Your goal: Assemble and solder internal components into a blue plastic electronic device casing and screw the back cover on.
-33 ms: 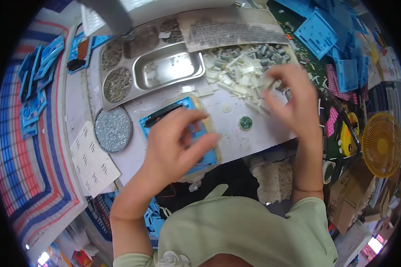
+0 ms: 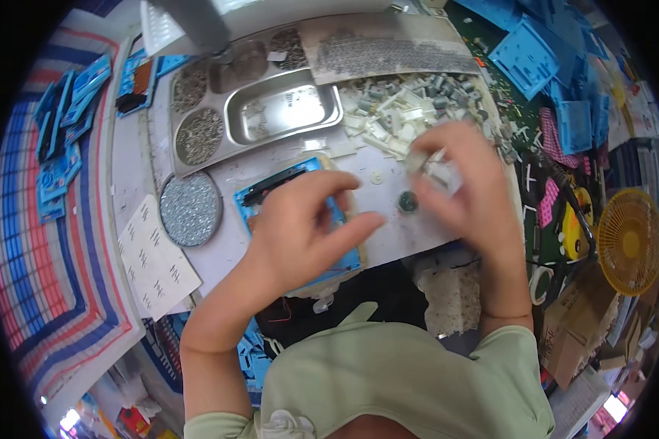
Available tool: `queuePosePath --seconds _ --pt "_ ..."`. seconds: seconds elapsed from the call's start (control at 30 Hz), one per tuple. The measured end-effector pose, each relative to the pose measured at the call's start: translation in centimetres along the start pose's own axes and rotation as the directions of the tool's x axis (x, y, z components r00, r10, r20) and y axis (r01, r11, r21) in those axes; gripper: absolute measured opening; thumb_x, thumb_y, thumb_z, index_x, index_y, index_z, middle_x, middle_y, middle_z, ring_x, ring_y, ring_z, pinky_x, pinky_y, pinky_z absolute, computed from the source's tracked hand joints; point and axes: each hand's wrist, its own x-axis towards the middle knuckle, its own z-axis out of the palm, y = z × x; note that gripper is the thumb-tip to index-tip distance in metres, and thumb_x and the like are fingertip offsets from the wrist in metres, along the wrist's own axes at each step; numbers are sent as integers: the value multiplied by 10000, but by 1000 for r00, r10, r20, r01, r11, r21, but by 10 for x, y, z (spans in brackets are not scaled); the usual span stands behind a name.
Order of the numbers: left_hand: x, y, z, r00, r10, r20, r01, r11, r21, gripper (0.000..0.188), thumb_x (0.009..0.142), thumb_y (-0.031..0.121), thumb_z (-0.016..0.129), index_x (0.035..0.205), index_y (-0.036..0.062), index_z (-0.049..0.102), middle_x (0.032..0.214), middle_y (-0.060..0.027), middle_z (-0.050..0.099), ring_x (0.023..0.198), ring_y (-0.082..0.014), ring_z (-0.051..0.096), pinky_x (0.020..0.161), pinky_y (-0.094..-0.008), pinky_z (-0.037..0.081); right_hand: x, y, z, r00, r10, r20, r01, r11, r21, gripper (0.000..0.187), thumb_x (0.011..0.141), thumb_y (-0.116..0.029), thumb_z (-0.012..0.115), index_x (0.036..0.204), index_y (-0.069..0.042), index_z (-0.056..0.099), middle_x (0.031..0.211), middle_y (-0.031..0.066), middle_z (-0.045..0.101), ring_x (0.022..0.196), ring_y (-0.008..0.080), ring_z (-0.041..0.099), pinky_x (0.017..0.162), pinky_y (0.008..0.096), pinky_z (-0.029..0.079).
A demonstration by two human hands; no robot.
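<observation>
My left hand [image 2: 307,227] is over a blue plastic casing [image 2: 284,175], its thumb and fingers apart and nothing visible between them. The hand covers much of the casing, which has a black strip along its far side. Between the casing and the parts pile, my right hand [image 2: 465,186] is curled and blurred. A pale grey smear shows between its thumb and fingertips, too blurred to name. Beneath its thumb side lies a small dark green round piece [image 2: 407,202]. A small white disc [image 2: 376,178] rests on the table nearby. Beyond is a pile of white plastic parts and grey cylinders [image 2: 388,124].
A steel compartment tray [image 2: 231,152] with small metal pieces stands at the far left. Nearer are a round dish of grey bits [image 2: 189,210] and a marked paper sheet [image 2: 154,267]. Blue casings [image 2: 523,55] and a yellow basket [image 2: 628,241] are on the right.
My right hand has moved left, away from the parts pile and toward the casing. My left hand has shifted slightly right. The whole view has also shifted a little.
</observation>
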Motion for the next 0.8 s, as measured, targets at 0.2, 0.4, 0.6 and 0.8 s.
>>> queuePosePath --seconds 0.2,0.4,0.6,0.8 --pt "16 -5 0 952 -95 290 161 963 -215 314 1000 279 640 922 -21 695 657 -94 591 584 -161 547 574 -326 450 -15 -22 18 997 -16 76 -8 952 305 280 761 -33 808 1009 -10 681 958 122 684 844 265 677 733 340 545" --pt "24 -12 1 870 -100 483 309 874 -375 347 1070 318 550 989 3 672 800 -6 628 714 -61 529 633 -250 429 -38 -7 19 990 122 69 -140 881 452 243 804 9 805 1025 9 702 943 114 731 780 191 712 717 296 566" --pt "72 -11 -12 856 -169 488 280 946 -164 361 1033 347 609 987 9 725 820 -43 707 681 -124 601 648 -289 503 -51 9 26 904 422 68 -329 586 740 168 871 67 731 1003 29 634 970 100 706 871 151 696 795 296 573" --pt "147 -92 -29 963 146 -225 -38 905 424 275 892 291 746 941 20 741 845 -129 737 786 -257 708 750 -374 542 -58 36 26 831 537 147 -415 421 806 83 957 -35 657 1016 -6 605 1004 68 658 817 106 613 737 258 522"
